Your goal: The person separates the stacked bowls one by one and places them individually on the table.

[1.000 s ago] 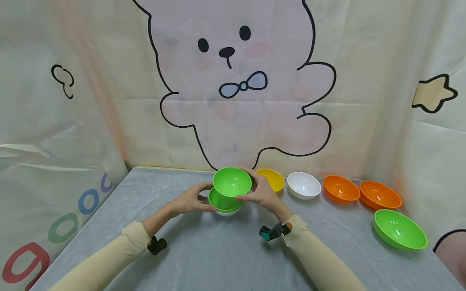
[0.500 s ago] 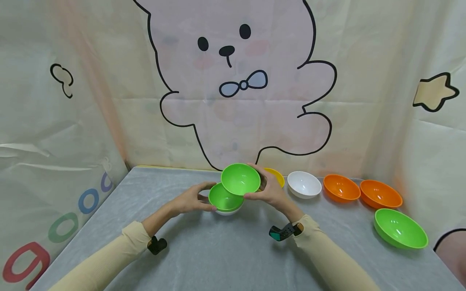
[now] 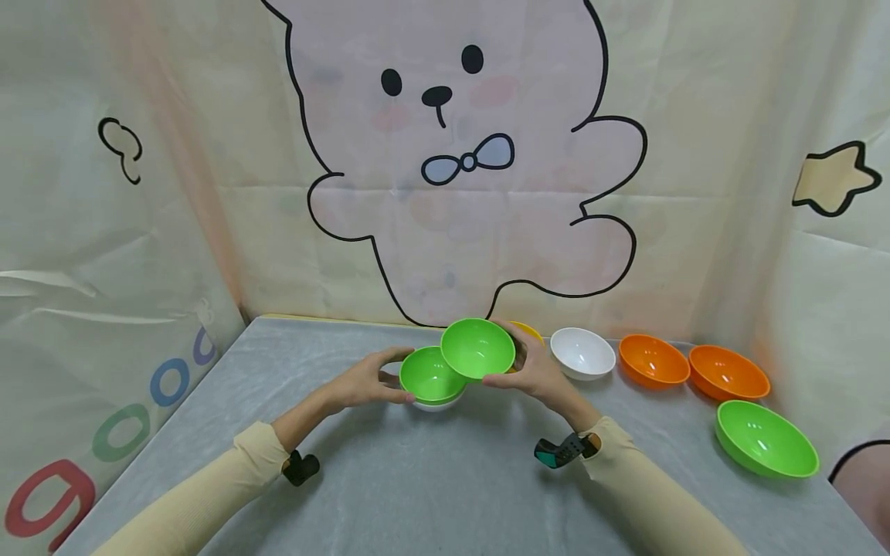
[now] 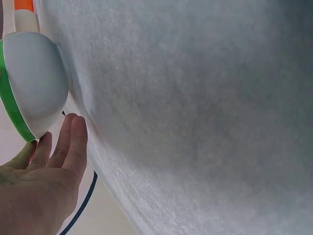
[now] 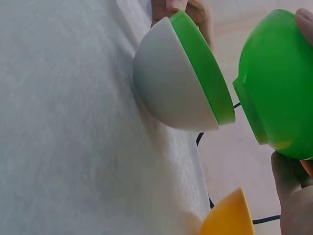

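Observation:
My right hand [image 3: 538,376] grips a green bowl [image 3: 477,349] by its right side, thumb in front and fingers behind. That bowl is held up, apart from a second green bowl [image 3: 426,377] just to its left and overlapping it in the head view. The second one sits nested in a white bowl [image 5: 166,78] on the grey-covered table. My left hand [image 3: 365,380] holds the nested pair at the left, its thumb and fingers about the green rim. In the left wrist view the white bowl [image 4: 38,78] shows from the side, fingertips touching near its rim.
Along the back right stand a partly hidden yellow bowl [image 3: 528,330], a white bowl [image 3: 582,354], an orange bowl [image 3: 652,361] and another orange bowl [image 3: 728,372]. Nearer on the right is a larger green bowl [image 3: 765,439]. A printed curtain [image 3: 445,255] hangs behind the table.
My right hand has moved right with its green bowl, off from above the nested bowls, now covering most of the yellow bowl. The left hand has stayed in place.

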{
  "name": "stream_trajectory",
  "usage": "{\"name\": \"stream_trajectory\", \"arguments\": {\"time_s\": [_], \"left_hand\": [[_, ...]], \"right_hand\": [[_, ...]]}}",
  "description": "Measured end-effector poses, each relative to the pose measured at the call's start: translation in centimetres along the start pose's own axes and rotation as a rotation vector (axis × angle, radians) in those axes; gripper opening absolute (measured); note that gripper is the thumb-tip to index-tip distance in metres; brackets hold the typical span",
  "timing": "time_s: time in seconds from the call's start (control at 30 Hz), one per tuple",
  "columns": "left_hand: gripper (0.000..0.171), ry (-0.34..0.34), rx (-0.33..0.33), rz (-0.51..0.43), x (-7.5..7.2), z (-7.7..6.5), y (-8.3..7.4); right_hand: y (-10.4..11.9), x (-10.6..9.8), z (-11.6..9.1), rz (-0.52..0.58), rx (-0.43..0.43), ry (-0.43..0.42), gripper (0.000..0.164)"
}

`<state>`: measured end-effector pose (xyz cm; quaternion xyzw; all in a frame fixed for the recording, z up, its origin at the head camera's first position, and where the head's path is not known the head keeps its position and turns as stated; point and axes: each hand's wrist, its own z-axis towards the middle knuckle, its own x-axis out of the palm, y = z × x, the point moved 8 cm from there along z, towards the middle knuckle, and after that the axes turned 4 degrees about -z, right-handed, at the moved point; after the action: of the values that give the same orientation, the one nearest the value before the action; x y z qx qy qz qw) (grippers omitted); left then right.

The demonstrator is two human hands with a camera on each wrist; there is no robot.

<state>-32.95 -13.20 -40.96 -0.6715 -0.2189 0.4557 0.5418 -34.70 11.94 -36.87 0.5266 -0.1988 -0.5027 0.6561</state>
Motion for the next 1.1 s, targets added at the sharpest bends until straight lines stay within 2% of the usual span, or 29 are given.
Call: {"name": "stream_trajectory", "arguments": {"time_s": [0.33,0.63,1.1], "left_hand": [[0.088,0.006,0.014,-0.004,0.1,0.1,0.0],[0.090,0.004,0.030,0.002,-0.1,0.0,0.0],[0.087,0.020,0.062,0.002,0.1,0.1,-0.1]], "right_hand": [[-0.3,-1.5,-1.3,-0.043,-0.045,-0.006,0.091],[-0.6,-2.6,-2.7,-0.120,0.046,-0.043,0.092],[-0.8,-4.8,-5.0,-0.183,0.095,-0.065,0.090]]}}
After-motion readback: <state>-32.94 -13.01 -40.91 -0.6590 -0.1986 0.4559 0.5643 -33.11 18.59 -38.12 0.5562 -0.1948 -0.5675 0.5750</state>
